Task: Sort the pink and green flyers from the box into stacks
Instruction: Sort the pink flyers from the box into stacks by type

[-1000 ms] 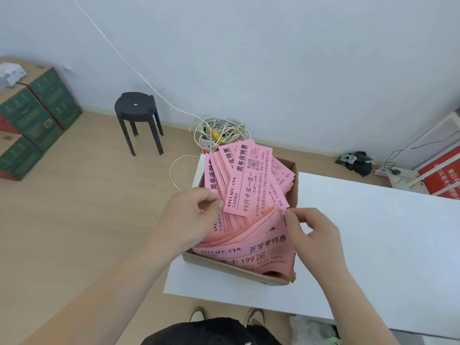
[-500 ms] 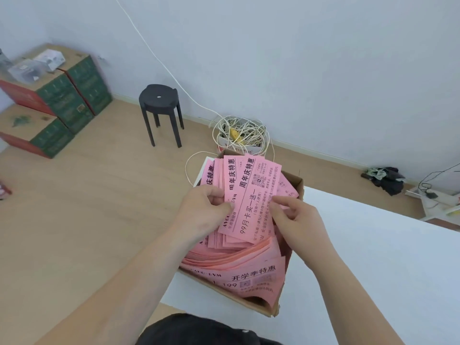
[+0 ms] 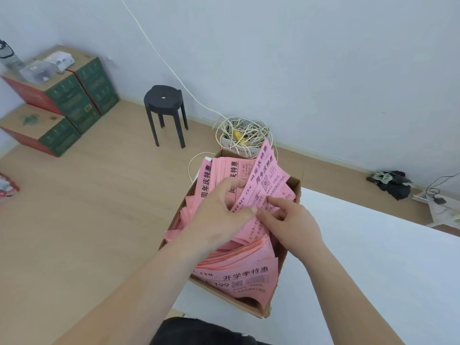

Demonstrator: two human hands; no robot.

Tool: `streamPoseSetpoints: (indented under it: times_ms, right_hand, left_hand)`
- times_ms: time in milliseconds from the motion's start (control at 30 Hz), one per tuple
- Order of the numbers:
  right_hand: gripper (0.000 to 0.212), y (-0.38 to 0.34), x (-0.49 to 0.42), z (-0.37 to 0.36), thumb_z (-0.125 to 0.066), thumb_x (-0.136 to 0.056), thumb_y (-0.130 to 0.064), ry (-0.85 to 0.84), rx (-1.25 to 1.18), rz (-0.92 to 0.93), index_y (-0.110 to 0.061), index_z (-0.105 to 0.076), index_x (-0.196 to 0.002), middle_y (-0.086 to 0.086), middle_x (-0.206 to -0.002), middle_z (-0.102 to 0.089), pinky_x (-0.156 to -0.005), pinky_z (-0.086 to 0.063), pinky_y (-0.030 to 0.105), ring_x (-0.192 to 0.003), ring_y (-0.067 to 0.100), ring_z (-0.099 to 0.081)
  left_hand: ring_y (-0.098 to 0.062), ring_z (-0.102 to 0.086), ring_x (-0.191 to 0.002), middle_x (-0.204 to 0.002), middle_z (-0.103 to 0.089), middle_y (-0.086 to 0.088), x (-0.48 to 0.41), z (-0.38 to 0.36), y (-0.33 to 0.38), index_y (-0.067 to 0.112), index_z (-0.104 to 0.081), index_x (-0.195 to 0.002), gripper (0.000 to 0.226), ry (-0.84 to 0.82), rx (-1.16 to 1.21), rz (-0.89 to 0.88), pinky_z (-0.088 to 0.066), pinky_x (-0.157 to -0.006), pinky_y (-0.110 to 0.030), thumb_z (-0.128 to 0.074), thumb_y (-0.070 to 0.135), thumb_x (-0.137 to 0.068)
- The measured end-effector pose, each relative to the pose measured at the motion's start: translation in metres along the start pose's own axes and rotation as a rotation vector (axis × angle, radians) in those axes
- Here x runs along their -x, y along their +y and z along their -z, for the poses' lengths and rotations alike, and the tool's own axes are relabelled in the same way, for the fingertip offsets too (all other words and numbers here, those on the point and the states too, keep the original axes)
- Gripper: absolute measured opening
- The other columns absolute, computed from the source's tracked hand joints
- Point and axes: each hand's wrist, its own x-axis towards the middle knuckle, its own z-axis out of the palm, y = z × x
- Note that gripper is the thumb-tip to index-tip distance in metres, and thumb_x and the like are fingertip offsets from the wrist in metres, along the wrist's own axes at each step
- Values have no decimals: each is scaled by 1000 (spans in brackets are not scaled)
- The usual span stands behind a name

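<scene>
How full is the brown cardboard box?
Full: pink paper flyers heap above the rim of the brown cardboard box; no green ones show.

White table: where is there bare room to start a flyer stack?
The white table is bare right of the cardboard box, up to its far edge. The box itself is crowded: pink flyers, left hand and right hand.

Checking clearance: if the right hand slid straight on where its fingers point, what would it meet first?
The right hand would meet the raised pink paper flyers that its fingers pinch; depth beyond is unclear.
</scene>
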Motion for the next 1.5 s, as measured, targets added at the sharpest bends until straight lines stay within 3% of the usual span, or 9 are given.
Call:
streamPoseSetpoints:
  times_ms: [133,267,367,500,700,933,1233,1367,1500]
  right_hand:
    - [59,1,7,0,-67,-85,-68,2,-66,3,-36,-61,-135,-16,-82,-75,-87,-57,40,-90,5,-69]
    - [45,-1,17,13,-73,-91,-42,171,-354,15,-33,-59,-133,-6,-89,-73,-82,-60,39,-83,11,-72]
    - [73,-2,27,36,-84,-83,-34,444,-368,115,-33,-45,-144,-8,-122,-50,-91,-52,25,-109,-1,-58]
    - [91,17,51,82,-88,-79,-27,484,-317,159,-31,-38,-154,-15,-142,-44,-111,-35,28,-136,-4,-37]
    - [42,117,101,132,-81,-82,-2,336,-673,32,-18,-68,-119,6,-112,-76,-99,-53,59,-110,34,-69]
    - [13,215,128,134,-77,-86,-9,520,-627,-173,-15,-66,-89,-11,-71,-64,-60,-42,26,-65,14,-54]
    - [23,284,131,88,-74,-89,-7,426,-691,-249,-25,-66,-100,-11,-93,-72,-76,-50,27,-92,13,-67]
    - [33,289,127,83,-77,-86,-4,419,-826,-266,-26,-69,-108,-3,-108,-73,-86,-53,31,-107,19,-67]
    - [58,279,128,76,-89,-67,-32,375,-961,-269,-24,-64,-118,0,-116,-70,-88,-51,30,-110,13,-66]
  left_hand:
    - [-18,-77,-87,-112,-74,21,5,-2,-8,60,-52,-124,64,-8,5,-16,-64,-73,-50,-56,2,-97]
    - [23,-57,-98,-125,-60,34,6,12,1,57,-47,-137,65,24,-235,-248,-51,-87,-8,-52,5,-99]
    - [-5,-68,-72,-133,-58,30,10,21,25,64,-39,-139,68,-51,-470,-400,-58,-72,-24,-50,10,-100]
    - [2,-55,-55,-118,-65,18,18,-3,60,65,-30,-141,65,-209,-738,-515,-42,-57,-18,-46,16,-103]
    - [-15,-61,-89,-105,-66,11,26,-78,74,50,-38,-132,43,-335,-922,-607,-52,-78,-38,-48,21,-101]
    - [-25,-59,-93,-100,-62,6,24,-198,32,39,-41,-114,37,-380,-1068,-549,-49,-76,-39,-49,10,-92]
    - [-8,-59,-110,-118,-63,17,12,-234,-67,29,-59,-123,29,-251,-716,-308,-47,-93,-24,-63,23,-95]
    - [0,-63,-104,-112,-68,15,15,-237,-89,27,-65,-113,25,-154,-247,-103,-48,-88,-13,-73,17,-92]
    - [5,-59,-81,-101,-68,10,24,-253,-98,28,-63,-107,9,-141,-139,-62,-43,-69,-11,-63,22,-100]
